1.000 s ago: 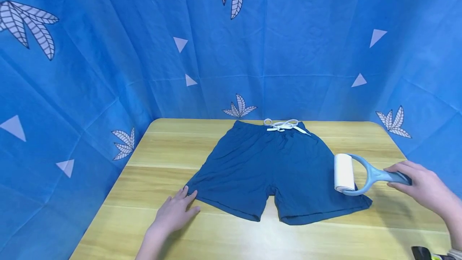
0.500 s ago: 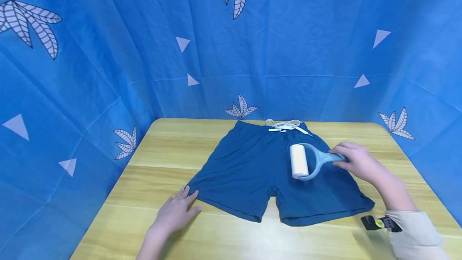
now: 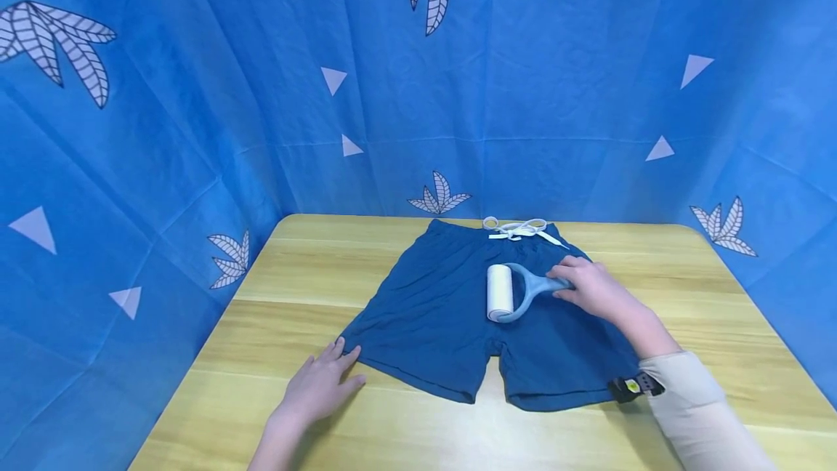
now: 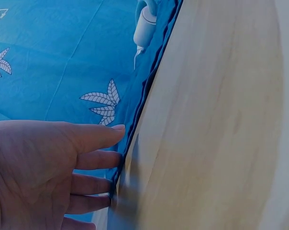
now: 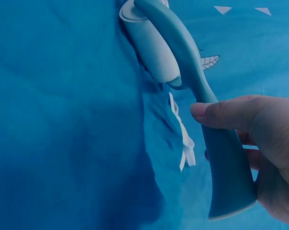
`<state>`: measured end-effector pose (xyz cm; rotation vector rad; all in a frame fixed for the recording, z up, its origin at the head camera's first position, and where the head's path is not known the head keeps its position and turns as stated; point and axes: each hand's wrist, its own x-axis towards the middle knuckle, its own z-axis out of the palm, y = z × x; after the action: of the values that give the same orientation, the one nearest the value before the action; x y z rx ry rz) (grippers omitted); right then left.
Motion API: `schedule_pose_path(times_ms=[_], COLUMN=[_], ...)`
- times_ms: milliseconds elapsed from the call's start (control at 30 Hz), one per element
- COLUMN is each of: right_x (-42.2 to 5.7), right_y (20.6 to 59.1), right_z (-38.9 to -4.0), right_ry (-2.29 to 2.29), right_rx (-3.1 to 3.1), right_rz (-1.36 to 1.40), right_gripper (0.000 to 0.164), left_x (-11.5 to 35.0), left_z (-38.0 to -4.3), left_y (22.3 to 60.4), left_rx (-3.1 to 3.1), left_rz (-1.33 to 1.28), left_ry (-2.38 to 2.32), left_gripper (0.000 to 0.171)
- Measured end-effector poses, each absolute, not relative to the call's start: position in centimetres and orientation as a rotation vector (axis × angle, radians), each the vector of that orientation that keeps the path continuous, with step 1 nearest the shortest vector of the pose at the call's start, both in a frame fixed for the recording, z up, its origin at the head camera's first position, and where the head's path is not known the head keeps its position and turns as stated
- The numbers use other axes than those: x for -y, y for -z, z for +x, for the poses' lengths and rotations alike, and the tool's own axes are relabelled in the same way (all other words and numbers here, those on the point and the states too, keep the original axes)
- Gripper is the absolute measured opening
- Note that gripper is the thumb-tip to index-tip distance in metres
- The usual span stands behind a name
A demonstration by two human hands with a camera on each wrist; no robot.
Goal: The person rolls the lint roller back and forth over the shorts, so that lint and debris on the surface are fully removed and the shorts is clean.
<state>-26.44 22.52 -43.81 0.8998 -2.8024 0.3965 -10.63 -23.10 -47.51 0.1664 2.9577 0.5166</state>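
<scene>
A pair of dark blue shorts (image 3: 425,311) lies spread flat on the wooden table, its waistband away from me and a white drawstring (image 3: 516,230) tied in a bow there. My right hand (image 3: 591,288) grips the blue-grey handle of a lint roller (image 3: 500,293), whose white roll lies over the middle of the shorts, just above the crotch. The right wrist view shows thumb and fingers round the handle (image 5: 226,167). My left hand (image 3: 318,384) rests with straight, spread fingers at the lower left leg hem; in the left wrist view its fingertips (image 4: 116,128) meet the fabric edge.
The light wooden table (image 3: 288,267) has rounded far corners. A blue curtain (image 3: 556,78) with white leaf and triangle prints hangs behind it and along both sides. A dark strap with a small device (image 3: 634,386) sits on my right wrist, over the right leg hem.
My right hand has carried the lint roller leftward across the shorts, from the outer right leg to the middle. The left hand has stayed at the left hem.
</scene>
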Motion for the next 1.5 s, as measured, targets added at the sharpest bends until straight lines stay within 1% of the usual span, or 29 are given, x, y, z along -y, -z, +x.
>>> schedule_pose_path(times_ms=[267, 767, 1033, 1100, 1267, 1500], right_x=[-25.5, -33.3, -38.8, -40.0, -42.2, -44.2], right_y=[44.3, 44.8, 45.9, 45.9, 46.1, 46.7], right_z=[-25.7, -22.6, -20.8, -20.2, -18.7, -17.3], right_ry=[-0.423, -0.342, -0.233, -0.207, -0.205, -0.242], right_rx=[2.862, 2.848, 2.68, 2.692, 2.812, 2.837], right_rz=[0.841, 0.703, 0.698, 0.653, 0.48, 0.36], right_gripper=[0.02, 0.02, 0.032, 0.032, 0.026, 0.026], left_x=[23.0, 22.9, 22.9, 22.9, 23.0, 22.9], left_z=[-10.7, -10.9, -10.9, -10.9, -10.9, -10.8], left_y=[47.6, 47.5, 47.1, 47.1, 47.3, 47.4], left_rx=[-2.966, -2.965, -2.978, -2.983, -2.983, -2.972], left_rz=[0.175, 0.175, 0.161, 0.162, 0.158, 0.158], left_ry=[-0.499, -0.495, -0.518, -0.514, -0.505, -0.51], left_gripper=[0.054, 0.054, 0.053, 0.053, 0.053, 0.053])
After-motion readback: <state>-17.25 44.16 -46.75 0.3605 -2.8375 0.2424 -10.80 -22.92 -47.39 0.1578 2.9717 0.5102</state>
